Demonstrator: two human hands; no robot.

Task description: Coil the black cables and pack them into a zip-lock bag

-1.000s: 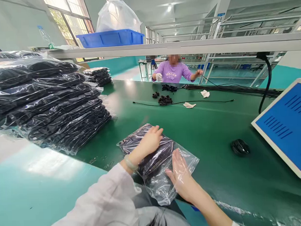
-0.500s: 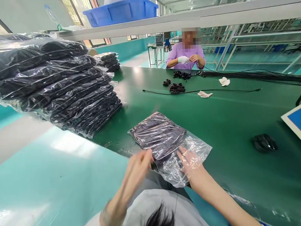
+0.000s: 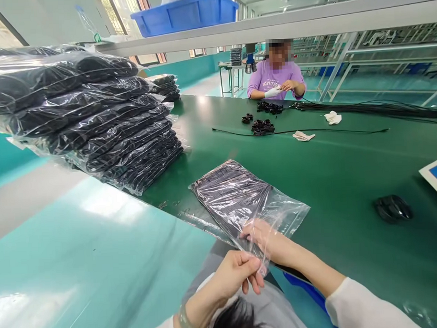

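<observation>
A clear plastic bag [image 3: 290,214] lies slantwise at the table's near edge, holding a flat bundle of dark, finely ridged strands [image 3: 230,187]. My left hand [image 3: 240,273] pinches the bag's near edge between thumb and fingers, just off the table edge. Beyond it, my right hand [image 3: 262,234] reaches in under the plastic film. Its fingers are bent against the near end of the bundle, and the film partly blurs them. The bag's loose, wrinkled end spreads out to the right of the bundle.
A tall pile of bagged black bundles [image 3: 120,124] stands at left. A black coil [image 3: 392,209] lies at right. Small black parts [image 3: 263,127], white cloths [image 3: 303,136] and a long cable [image 3: 346,130] lie farther back. A co-worker [image 3: 276,78] sits opposite. A blue bin [image 3: 184,14] stands on the shelf.
My left hand has moved right and toward me, from the bundle's side to the bag's edge. My right hand has shifted left, its fingers now bent against the bundle's end.
</observation>
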